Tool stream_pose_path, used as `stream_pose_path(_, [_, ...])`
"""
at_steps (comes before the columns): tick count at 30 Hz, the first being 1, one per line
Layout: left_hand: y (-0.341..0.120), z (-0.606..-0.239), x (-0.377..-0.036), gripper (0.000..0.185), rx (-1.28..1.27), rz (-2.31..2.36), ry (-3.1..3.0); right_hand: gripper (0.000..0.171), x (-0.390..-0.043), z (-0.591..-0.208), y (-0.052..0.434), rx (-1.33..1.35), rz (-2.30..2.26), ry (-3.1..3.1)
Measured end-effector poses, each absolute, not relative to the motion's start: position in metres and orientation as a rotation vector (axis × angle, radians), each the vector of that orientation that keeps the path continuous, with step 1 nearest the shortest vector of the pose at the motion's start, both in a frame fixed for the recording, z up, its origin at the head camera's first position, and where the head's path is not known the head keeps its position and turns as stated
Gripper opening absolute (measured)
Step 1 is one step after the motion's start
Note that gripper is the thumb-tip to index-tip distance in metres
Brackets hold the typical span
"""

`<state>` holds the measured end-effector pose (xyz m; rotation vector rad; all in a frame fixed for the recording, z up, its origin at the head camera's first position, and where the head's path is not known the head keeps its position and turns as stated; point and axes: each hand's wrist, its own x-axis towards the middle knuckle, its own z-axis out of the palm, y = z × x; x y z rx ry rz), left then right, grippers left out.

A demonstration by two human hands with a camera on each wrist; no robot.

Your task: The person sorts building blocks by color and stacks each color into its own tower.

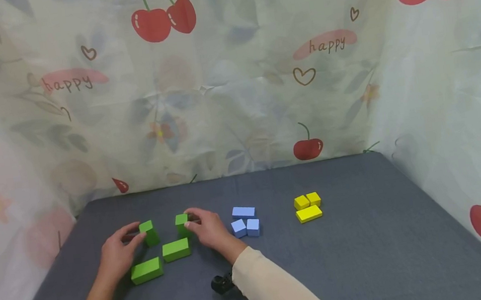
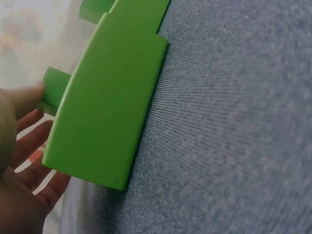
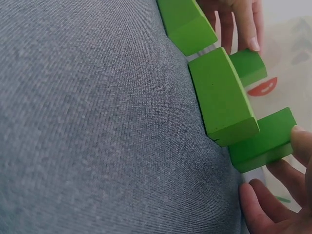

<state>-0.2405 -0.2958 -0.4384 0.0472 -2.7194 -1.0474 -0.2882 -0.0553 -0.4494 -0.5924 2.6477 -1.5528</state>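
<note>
On the left of the table, in the head view, my left hand (image 1: 117, 251) is at an upright green block (image 1: 149, 234), thumb on its near side and fingers behind. My right hand (image 1: 211, 228) pinches a second upright green block (image 1: 181, 227) between thumb and index finger. Two more green blocks lie flat in front of these, a left one (image 1: 147, 271) and a right one (image 1: 176, 250). The left flat block (image 2: 102, 102) partly hides the left upright block (image 2: 56, 87) in the left wrist view. My right thumb meets the end of the right upright block (image 3: 265, 139).
Right of my right hand sit three blue blocks (image 1: 243, 212), grouped close together. Farther right stands a group of three yellow blocks (image 1: 309, 213). A dark grey cloth covers the table (image 1: 369, 244). Printed curtains (image 1: 234, 95) enclose the back and sides.
</note>
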Motion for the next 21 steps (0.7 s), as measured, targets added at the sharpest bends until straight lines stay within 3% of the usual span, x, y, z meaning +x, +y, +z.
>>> stream_pose_path(21, [-0.278, -0.444, -0.251, 0.047, -0.063, -1.109, -2.727, 0.033, -0.286, -0.447, -0.054, -0.609, -1.529, 2.658])
